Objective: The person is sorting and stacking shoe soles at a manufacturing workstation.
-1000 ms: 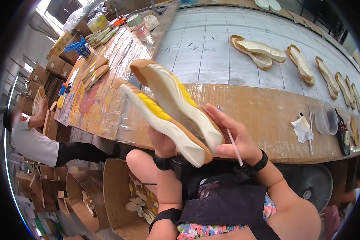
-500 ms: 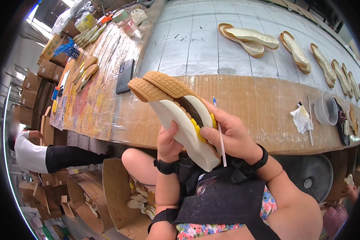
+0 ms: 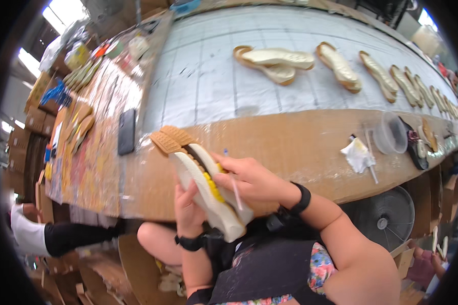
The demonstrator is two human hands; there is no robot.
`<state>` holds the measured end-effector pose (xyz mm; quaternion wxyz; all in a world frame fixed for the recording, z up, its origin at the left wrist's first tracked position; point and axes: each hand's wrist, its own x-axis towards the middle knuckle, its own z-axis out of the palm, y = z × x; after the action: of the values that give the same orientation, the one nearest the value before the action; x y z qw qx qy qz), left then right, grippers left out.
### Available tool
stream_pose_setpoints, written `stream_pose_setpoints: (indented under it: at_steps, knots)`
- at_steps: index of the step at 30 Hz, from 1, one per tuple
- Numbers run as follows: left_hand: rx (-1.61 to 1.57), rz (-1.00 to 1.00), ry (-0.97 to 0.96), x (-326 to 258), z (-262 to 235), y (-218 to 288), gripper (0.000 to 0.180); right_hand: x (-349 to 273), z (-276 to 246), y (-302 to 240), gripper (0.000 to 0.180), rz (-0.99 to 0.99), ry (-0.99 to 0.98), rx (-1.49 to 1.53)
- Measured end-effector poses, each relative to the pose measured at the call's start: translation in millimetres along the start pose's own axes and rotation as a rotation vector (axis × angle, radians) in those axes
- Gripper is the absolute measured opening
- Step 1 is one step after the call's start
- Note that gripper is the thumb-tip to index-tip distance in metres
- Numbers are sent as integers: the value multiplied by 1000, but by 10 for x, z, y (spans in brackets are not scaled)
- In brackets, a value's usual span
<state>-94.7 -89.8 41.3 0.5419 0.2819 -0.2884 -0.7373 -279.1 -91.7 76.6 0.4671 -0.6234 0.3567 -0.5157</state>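
Note:
A pair of shoe soles [image 3: 224,219], white-sided with tan treads and yellow parts along the inner edges, is held together at a slant above my lap, close to the table's front edge. My left hand [image 3: 189,209] is closed around the outer side of the near sole, thumb up against it. From the right, my right hand [image 3: 252,180] pinches the soles at the yellow part. A thin white pen [image 3: 236,194] with a blue tip stands between its fingers and the soles. Part of the far sole hides behind the near one.
More soles [image 3: 338,66] lie in a row on the white tabletop [image 3: 198,76]. At left are a dark phone [image 3: 126,132] and tan soles [image 3: 81,127]. To the right are a stained cloth [image 3: 359,155], a clear plastic tub [image 3: 390,133] and a fan [image 3: 382,222] below the table.
The whole view has shifted, with tabletop things now farther left. Both hands and the soles sit lower and more to the left, and the soles have turned, showing less tread.

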Motion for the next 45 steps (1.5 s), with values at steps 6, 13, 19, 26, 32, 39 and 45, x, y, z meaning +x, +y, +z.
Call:
stream_pose_setpoints:
  at_steps: [6, 13, 19, 26, 32, 39, 45]
  knots:
    - [581, 291, 295, 209, -125, -5, 59, 1127, -1620, 841, 19, -237, 701, -485]
    - [615, 239, 352, 372, -303, -159, 63, 1370, -3189, 1335, 34, 598, 1051, -33]
    - [663, 230, 355, 366, -306, -183, 62, 1443, -2850, 1212, 36, 506, 911, 99]
    - [1068, 242, 379, 220, -317, -148, 64, 1482, -2048, 1665, 50, 446, 1089, -610]
    - [1047, 243, 494, -50, -211, 45, 63, 1668, -1792, 1205, 44, 695, 747, 247]
    - [1051, 379, 357, -230, 140, 383, 62, 917, -1079, 391, 35, 697, 123, 986]
    - [269, 302, 53, -163, 633, 475, 58, 399, -544, -329, 62, 488, -103, 648]
